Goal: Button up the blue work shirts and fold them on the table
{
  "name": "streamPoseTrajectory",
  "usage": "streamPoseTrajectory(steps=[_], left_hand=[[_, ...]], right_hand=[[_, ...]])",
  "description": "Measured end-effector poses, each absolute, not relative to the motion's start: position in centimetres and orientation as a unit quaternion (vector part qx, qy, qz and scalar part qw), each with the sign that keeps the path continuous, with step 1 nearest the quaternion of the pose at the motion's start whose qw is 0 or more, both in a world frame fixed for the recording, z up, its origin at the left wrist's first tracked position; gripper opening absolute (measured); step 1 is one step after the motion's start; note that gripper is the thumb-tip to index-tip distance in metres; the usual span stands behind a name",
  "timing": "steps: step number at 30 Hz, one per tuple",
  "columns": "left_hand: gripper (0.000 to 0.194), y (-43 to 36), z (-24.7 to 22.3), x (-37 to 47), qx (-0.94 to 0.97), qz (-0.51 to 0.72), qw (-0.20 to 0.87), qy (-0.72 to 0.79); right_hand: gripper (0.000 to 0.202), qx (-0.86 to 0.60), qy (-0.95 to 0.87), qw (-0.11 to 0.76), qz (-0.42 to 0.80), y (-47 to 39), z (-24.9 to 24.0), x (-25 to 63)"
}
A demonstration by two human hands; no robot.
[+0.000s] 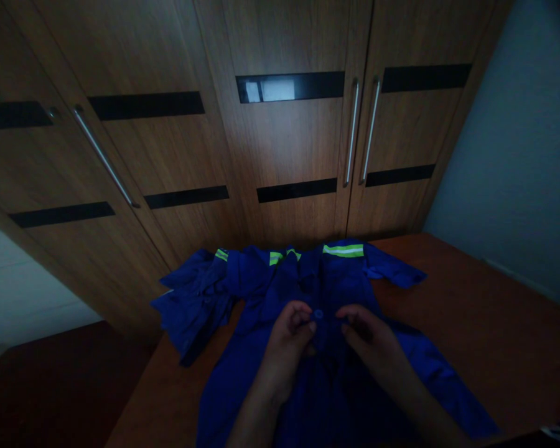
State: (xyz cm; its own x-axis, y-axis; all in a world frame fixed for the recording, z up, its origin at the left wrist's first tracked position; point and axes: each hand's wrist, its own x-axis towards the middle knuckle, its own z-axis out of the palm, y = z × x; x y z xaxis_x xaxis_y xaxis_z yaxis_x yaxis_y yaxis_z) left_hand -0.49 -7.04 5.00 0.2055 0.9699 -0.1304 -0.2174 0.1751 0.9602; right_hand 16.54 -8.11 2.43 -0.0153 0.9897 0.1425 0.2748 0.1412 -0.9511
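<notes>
– Nearest the camera, what is seen?
– Two forearms are held over a blue garment [326, 373], which is laid over the middle of the tabletop [485, 323] and cut off by the bottom of the view.
– And at the far left?
– Bunched blue cloth [193, 311] is heaped over the far left corner, partly past the left edge. Whether it is joined to the garment cannot be told.
– How is the left hand [287, 339] held?
– Bent, with thumb and forefinger closed on a fold of the garment's front, just beside a round button [318, 314]. By that grip the cloth is probably steadied and the button left facing up.
– Is the same done by the right hand [368, 336]?
– Much the same: blue cloth is pinched between thumb and forefinger, just right of the button, though how much is hidden by the dim light. With a hold on either side, the strip between can be controlled without being covered.
– And beyond?
– A lime-striped panel [343, 251] is set along the far edge, by the wardrobe [289, 143]; to its right, a sleeve [394, 267] is laid outward, clear of the hands.
</notes>
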Motion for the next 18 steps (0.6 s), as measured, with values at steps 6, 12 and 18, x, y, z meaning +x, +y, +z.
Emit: streamPoseTrajectory(steps=[6, 12, 18], left_hand=[[0.035, -9.1, 1.7, 0.2, 0.486, 0.427, 0.595, 0.477], [0.052, -13.0, -2.3, -1.1, 0.723, 0.27, 0.41, 0.486], [0.052, -13.4, -4.5, -3.9, 0.893, 0.203, 0.022, 0.4]], right_hand=[[0.024, -0.546, -0.626, 0.419, 0.368, -8.5, 1.4, 16.5], [0.042, -0.572, -0.659, 0.367, 0.323, -9.4, -0.9, 16.3], [0.059, -0.558, -0.695, 0.36, 0.277, -10.8, -3.5, 16.9]])
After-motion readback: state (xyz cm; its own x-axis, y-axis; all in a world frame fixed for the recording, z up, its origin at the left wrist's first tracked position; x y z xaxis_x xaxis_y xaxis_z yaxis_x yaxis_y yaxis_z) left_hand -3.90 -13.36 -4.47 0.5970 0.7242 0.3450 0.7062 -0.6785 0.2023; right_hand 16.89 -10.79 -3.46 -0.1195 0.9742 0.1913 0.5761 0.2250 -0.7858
